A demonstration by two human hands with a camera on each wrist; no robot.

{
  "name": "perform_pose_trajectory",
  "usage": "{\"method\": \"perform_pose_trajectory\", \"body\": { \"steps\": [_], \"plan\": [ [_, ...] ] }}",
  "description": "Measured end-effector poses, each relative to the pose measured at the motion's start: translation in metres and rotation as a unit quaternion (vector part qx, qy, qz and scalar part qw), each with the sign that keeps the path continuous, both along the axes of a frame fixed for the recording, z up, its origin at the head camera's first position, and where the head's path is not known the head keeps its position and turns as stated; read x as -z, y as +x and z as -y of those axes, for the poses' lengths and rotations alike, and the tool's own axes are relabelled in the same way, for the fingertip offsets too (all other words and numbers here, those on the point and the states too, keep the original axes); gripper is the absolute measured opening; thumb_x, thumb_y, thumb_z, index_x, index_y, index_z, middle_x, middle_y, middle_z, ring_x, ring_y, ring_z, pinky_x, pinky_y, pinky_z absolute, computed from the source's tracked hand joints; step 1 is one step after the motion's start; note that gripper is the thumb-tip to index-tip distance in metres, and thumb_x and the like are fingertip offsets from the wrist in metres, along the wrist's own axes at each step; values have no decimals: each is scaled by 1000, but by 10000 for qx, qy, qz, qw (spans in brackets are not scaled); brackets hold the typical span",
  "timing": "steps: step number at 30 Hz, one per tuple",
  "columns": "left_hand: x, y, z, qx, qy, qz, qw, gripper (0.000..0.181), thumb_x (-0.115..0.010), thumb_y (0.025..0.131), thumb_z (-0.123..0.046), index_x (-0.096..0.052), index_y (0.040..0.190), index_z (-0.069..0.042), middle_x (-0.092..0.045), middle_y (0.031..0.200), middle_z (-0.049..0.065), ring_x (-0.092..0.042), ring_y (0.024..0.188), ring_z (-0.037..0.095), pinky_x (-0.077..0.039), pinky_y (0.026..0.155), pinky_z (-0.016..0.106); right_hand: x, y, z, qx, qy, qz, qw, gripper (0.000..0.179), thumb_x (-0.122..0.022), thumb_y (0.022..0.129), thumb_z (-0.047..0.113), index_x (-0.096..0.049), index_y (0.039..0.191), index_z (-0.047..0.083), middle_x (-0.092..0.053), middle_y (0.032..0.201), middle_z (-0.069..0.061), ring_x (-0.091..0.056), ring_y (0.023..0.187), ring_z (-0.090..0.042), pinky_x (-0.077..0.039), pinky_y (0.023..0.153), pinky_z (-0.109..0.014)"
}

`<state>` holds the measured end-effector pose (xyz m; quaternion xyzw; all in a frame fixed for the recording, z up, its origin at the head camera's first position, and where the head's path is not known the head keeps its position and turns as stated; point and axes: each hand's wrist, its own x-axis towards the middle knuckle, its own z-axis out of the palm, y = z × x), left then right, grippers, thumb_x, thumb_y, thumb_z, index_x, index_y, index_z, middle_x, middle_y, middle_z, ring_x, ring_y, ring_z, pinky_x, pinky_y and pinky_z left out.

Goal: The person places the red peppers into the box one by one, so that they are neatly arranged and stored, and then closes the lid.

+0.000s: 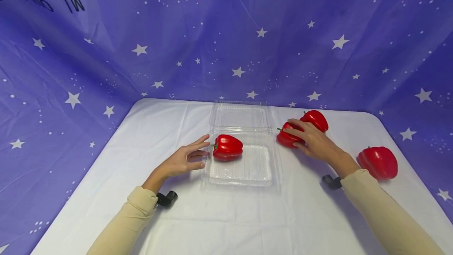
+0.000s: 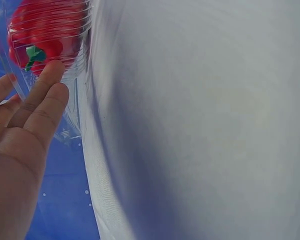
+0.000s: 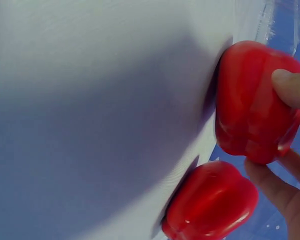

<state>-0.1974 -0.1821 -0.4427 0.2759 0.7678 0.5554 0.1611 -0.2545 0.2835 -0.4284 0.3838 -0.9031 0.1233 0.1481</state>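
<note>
A red bell pepper (image 1: 229,148) with a green stem lies on its side in the left part of a clear plastic clamshell box (image 1: 253,170). Beside the box's left wall is my left hand (image 1: 182,159), its fingers extended and holding nothing; in the left wrist view the fingertips are close to the clear wall, with the pepper (image 2: 47,27) behind it. To the right of the box, my right hand (image 1: 316,141) holds a second bell pepper (image 3: 250,100) between thumb and fingers, low over the table. A third bell pepper (image 1: 317,119) lies just behind that hand.
The box's hinged lid (image 1: 240,117) lies folded back toward the rear table edge. Another red bell pepper (image 1: 378,163) sits near the right edge, close to my right sleeve. White cloth covers the table (image 1: 226,219). A purple starred curtain (image 1: 198,42) hangs behind and at both sides.
</note>
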Motion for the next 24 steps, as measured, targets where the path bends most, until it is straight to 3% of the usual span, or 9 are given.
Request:
{"method": "perform_pose_trajectory", "body": {
  "steps": [9,24],
  "plan": [
    [0,3,1,5,-7,-2,10000,72,-70,88,-1,-34,150,9,-13,168,14,-50,135,44,-42,115,47,3,1,1,-69,-93,5,9999,68,-85,69,-2,-64,132,11,-54,141,-22,-52,124,-43,-51,99,-63],
    [0,0,0,-3,-28,-21,10000,72,-69,88,-2,-34,150,7,-15,168,9,-50,135,42,-43,115,45,-1,4,1,261,-140,278,9992,70,-85,68,-2,-64,133,12,-53,142,-21,-53,124,-46,-51,99,-66]
  ]
}}
